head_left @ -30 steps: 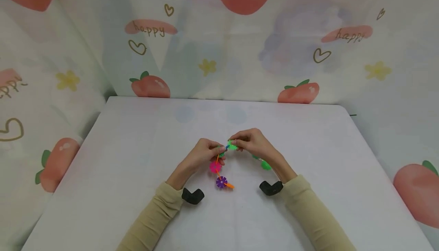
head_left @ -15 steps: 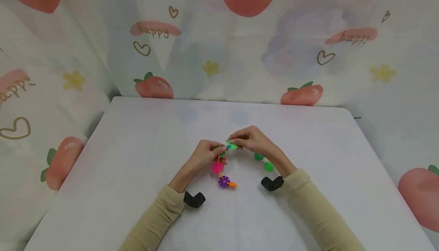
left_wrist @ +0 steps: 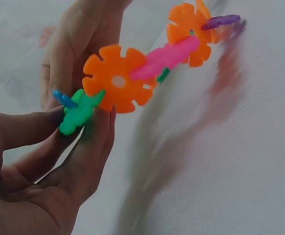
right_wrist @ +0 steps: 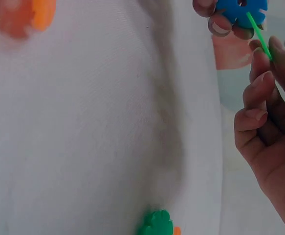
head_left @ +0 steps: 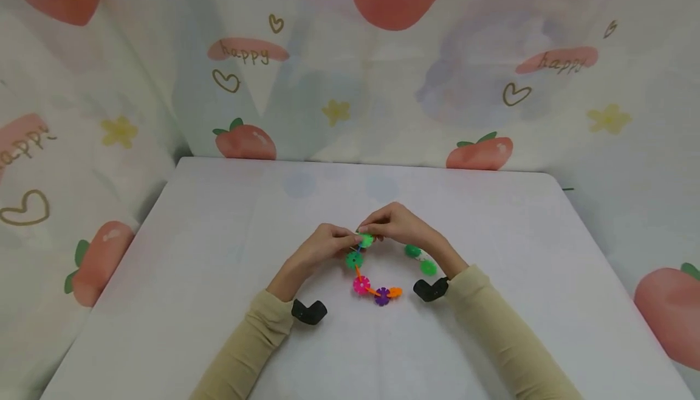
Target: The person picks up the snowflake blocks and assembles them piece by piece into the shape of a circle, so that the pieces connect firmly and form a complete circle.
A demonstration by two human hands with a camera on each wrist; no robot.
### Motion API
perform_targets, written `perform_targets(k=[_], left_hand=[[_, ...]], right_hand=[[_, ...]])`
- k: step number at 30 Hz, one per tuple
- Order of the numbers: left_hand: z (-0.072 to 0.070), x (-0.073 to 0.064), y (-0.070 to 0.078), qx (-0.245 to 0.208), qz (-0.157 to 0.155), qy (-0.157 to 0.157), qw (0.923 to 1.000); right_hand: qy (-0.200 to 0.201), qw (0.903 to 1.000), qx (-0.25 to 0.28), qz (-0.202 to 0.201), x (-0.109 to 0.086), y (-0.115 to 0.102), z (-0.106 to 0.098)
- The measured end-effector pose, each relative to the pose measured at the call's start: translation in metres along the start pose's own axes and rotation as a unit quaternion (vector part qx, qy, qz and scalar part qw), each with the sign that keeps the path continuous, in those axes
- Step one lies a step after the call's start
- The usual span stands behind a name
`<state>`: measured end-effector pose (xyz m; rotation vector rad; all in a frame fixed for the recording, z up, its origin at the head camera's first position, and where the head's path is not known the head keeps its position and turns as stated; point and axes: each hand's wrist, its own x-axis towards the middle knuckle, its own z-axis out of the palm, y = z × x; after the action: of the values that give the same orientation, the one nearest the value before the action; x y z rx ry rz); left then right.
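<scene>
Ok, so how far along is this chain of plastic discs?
Done: a purple disc, orange discs, a pink disc and a dark green disc look joined in a chain.
In hand: the left hand holds a blue disc at its end; the right hand pinches a light green disc against it, though whether it's slotted home I can't tell.
Left, probably: two green discs lying apart from the chain.

Dim, flat light — soft shadows on tabletop (left_wrist: 250,161), orange piece (right_wrist: 43,13) blurred — right wrist view

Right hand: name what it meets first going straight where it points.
The right hand, pinching a green disc, would probably meet the blue notched disc in the left hand; depth is unclear.
</scene>
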<state>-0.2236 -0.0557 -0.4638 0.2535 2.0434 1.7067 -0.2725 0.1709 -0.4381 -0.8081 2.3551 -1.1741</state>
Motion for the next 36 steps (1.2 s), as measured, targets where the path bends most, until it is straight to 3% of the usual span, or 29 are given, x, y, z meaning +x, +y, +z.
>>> perform_targets(k=[6, 16, 22, 27, 36], left_hand=[[0.000, -0.001, -0.002, 0.007, -0.015, 0.027, 0.9995], [-0.005, -0.002, -0.005, -0.016, -0.018, 0.011, 0.9996], [-0.004, -0.002, -0.007, -0.021, -0.024, 0.006, 0.9995], [-0.005, -0.002, -0.007, -0.018, -0.024, 0.008, 0.9995], [-0.005, -0.003, -0.007, -0.023, -0.023, -0.003, 0.9995]], right_hand=[[0.031, 0.9988, -0.022, 0.032, -0.018, 0.008, -0.011], [0.069, 0.9867, -0.115, 0.092, -0.049, 0.040, -0.032], [0.061, 0.9790, -0.137, 0.139, -0.062, 0.049, -0.040], [0.040, 0.9779, -0.141, 0.149, -0.061, 0.051, -0.039], [0.089, 0.9817, -0.117, 0.121, -0.058, 0.052, -0.030]])
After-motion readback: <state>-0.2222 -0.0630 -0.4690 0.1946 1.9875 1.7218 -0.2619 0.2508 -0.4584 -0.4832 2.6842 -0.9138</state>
